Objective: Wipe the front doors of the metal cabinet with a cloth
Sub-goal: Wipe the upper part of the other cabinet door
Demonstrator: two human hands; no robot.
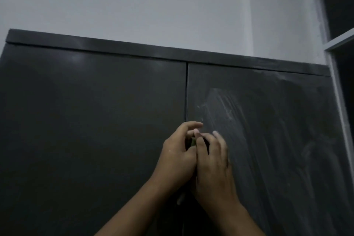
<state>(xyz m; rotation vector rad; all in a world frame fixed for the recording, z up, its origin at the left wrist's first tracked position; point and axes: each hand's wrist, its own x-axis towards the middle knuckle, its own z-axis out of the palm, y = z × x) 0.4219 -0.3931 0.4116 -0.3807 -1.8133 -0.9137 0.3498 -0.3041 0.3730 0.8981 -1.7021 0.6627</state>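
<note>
**Mid-wipe: cloth being re-gathered at the door seam**

Dark grey metal cabinet (134, 48) fills the lower two thirds of the frame, with a white wall (134, 5) above it.

Left door (86, 120), left half of frame: even dark finish with two soft glare spots near the top and no streaks. I can't tell whether it's already wiped or untouched.

Centre seam (186, 92) runs down mid-frame. Both hands meet just below it, lower centre, touching each other.

Left hand (178, 151): fingers curled, thumb in, closed around a small greenish cloth (193, 142). Only a sliver of it shows between the hands.

Right hand (212, 165): fingers lie fairly straight over the same bundle. Whether it's gripping or just resting there, I can't tell.

Right door (277, 140), right half of frame: whitish smear streaks (224, 109) fan down from upper centre, with more haze toward the top right corner. It looks partly wiped, residue left on.

Pale shelf edge (339, 41) at the far right, not part of the job.

My read on the step: a pause to refold or bunch the cloth, not a stroke. No cloth is on the metal right now.

Next move needs the cloth opened to a flat face, one hand pressing it to the panel, and overlapping passes over the streaked right door up to the top rail.
</note>
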